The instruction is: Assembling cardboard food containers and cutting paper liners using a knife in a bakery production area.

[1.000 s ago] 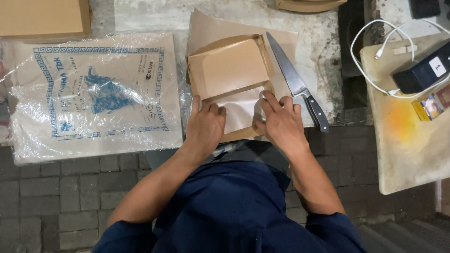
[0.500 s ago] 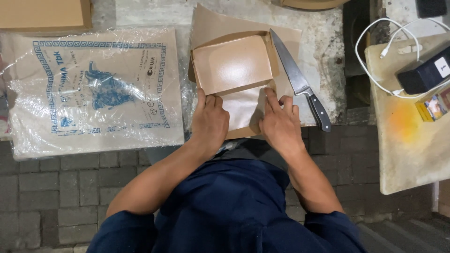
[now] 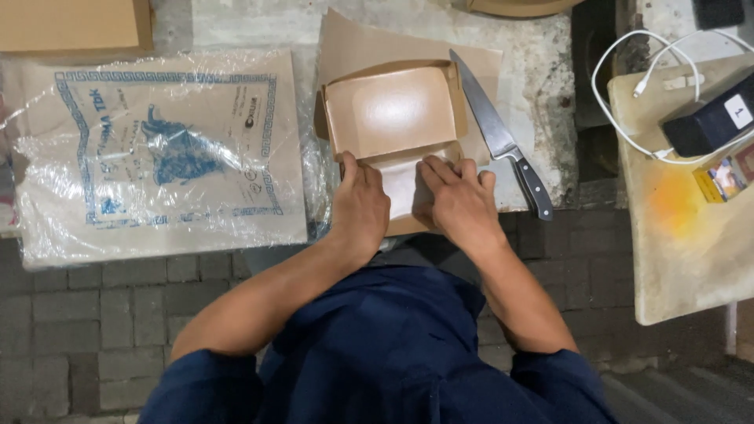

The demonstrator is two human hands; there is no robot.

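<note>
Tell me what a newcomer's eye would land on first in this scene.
First, the two bare hands pressing on a brown cardboard box at the middle of the stone counter: left hand and right hand flat on its near flap. Just right of the box lies a large kitchen knife, blade pointing away. To the left lies a big stack of printed paper in clear plastic.

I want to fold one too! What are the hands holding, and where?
Both hands, left and right, press flat on the near flap of the brown cardboard box. Nothing is lifted or gripped.
</note>
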